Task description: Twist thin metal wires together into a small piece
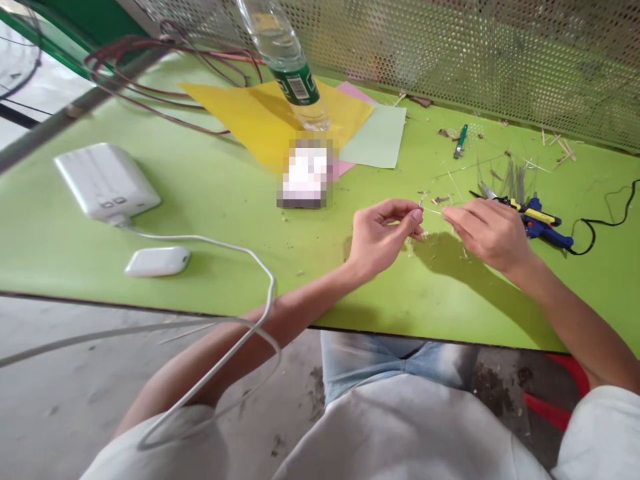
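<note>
Behind the green worktop (pixel 210 187), littered with small scraps, rises a perforated panel (pixel 450 60); a grey floor (pixel 50 387) shows below its near edge. The bottle (pixel 273 37) has a green label (pixel 299 85) with a barcode, its lettering too small to read, and the object before it (pixel 305 170) is pixelated out. The left hand (pixel 383 233) and right hand (pixel 490 230) each keep a closed fingertip grip on a thin pale strand (pixel 433 211), which spans the gap between them above the worktop, near the blue glue gun (pixel 547 230).

Strand (pixel 432 212) too fine for detail, bottle (pixel 296 77) partly beyond upper edge
</note>
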The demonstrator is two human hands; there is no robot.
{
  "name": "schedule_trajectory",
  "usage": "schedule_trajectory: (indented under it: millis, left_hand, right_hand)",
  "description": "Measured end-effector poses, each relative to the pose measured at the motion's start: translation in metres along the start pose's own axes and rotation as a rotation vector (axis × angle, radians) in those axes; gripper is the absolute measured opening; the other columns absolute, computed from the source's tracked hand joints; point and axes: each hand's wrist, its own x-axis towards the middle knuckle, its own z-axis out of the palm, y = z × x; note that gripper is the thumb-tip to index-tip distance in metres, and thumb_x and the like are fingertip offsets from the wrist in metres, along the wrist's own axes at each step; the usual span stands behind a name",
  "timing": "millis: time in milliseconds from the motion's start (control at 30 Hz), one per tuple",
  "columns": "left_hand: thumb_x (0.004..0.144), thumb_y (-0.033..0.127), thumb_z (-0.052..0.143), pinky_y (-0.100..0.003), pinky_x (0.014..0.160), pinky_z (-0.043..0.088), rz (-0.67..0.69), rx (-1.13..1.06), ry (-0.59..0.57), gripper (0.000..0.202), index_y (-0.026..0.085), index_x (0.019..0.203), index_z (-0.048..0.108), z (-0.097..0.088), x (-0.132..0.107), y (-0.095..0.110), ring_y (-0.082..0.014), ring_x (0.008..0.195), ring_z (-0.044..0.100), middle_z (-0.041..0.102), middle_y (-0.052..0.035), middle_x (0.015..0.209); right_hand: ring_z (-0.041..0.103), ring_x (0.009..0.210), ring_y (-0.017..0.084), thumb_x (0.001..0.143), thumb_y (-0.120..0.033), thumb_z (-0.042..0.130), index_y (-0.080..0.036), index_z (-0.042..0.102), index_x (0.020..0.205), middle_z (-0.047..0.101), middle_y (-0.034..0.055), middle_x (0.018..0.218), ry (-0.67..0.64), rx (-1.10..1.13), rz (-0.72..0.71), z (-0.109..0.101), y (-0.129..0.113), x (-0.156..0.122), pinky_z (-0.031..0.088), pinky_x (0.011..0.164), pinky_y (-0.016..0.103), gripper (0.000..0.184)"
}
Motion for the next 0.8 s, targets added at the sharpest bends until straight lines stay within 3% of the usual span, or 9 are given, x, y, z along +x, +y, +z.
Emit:
schedule_trajectory:
  millis: [133, 267, 367, 500, 600, 800]
  left_hand:
    - [0.08, 0.046, 0.095, -0.024, 0.065, 0.065, -0.024, -0.041, -0.055, 0.039, 0.011, 0.091, 0.082, 0.0, 0.001, -0.004, -0.0139, 0.065, 0.076, 0.079, -0.0053, 0.076]
    - [0.074, 0.049, 0.1, -0.025, 0.062, 0.063, -0.106, -0.208, -0.161, 0.044, 0.012, 0.085, 0.079, 0.001, 0.001, -0.005, -0.0137, 0.061, 0.073, 0.077, -0.0043, 0.071]
    - [0.074, 0.048, 0.101, -0.024, 0.059, 0.06, -0.137, -0.293, -0.256, 0.043, 0.012, 0.082, 0.079, 0.001, -0.001, -0.004, -0.0124, 0.058, 0.071, 0.075, -0.0033, 0.07]
    - [0.078, 0.044, 0.099, -0.022, 0.059, 0.06, -0.163, -0.333, -0.38, 0.036, 0.013, 0.08, 0.081, -0.003, -0.005, 0.0, -0.011, 0.06, 0.07, 0.074, -0.0029, 0.071]
    - [0.079, 0.045, 0.098, -0.023, 0.058, 0.059, -0.226, -0.306, -0.513, 0.036, 0.013, 0.079, 0.082, -0.008, -0.007, 0.007, -0.0117, 0.058, 0.068, 0.073, -0.0037, 0.069]
    - [0.084, 0.037, 0.091, -0.022, 0.055, 0.056, -0.283, -0.064, -0.769, 0.027, 0.011, 0.081, 0.082, -0.011, -0.011, 0.015, -0.0116, 0.057, 0.067, 0.074, -0.006, 0.071]
  right_hand:
    - [0.07, 0.09, 0.022, 0.107, -0.016, 0.059, -0.022, 0.078, 0.116, 0.079, 0.0087, 0.1, 0.146, -0.008, 0.036, 0.013, -0.006, 0.0, 0.055, 0.084, 0.035, 0.023]
    - [0.069, 0.084, 0.021, 0.104, -0.021, 0.067, -0.023, 0.079, 0.104, 0.076, 0.0066, 0.092, 0.241, 0.188, 0.091, 0.013, -0.019, 0.006, 0.056, 0.078, 0.035, 0.013]
    - [0.068, 0.081, 0.018, 0.102, -0.021, 0.072, -0.023, 0.079, 0.097, 0.077, 0.0046, 0.089, 0.233, 0.434, 0.2, 0.007, -0.024, 0.011, 0.052, 0.071, 0.032, 0.009]
    - [0.061, 0.071, 0.013, 0.098, -0.023, 0.076, -0.022, 0.078, 0.092, 0.076, 0.0008, 0.085, 0.068, 0.84, 0.329, -0.001, -0.018, 0.016, 0.044, 0.063, 0.029, 0.007]
    - [0.057, 0.067, 0.012, 0.096, -0.031, 0.081, -0.022, 0.08, 0.09, 0.074, 0.0, 0.081, -0.139, 1.049, 0.327, -0.008, -0.006, 0.018, 0.043, 0.063, 0.029, 0.011]
    - [0.062, 0.071, 0.013, 0.091, -0.029, 0.085, -0.021, 0.085, 0.089, 0.078, 0.0026, 0.085, -0.538, 1.054, 0.254, -0.033, 0.009, 0.024, 0.045, 0.066, 0.029, 0.008]
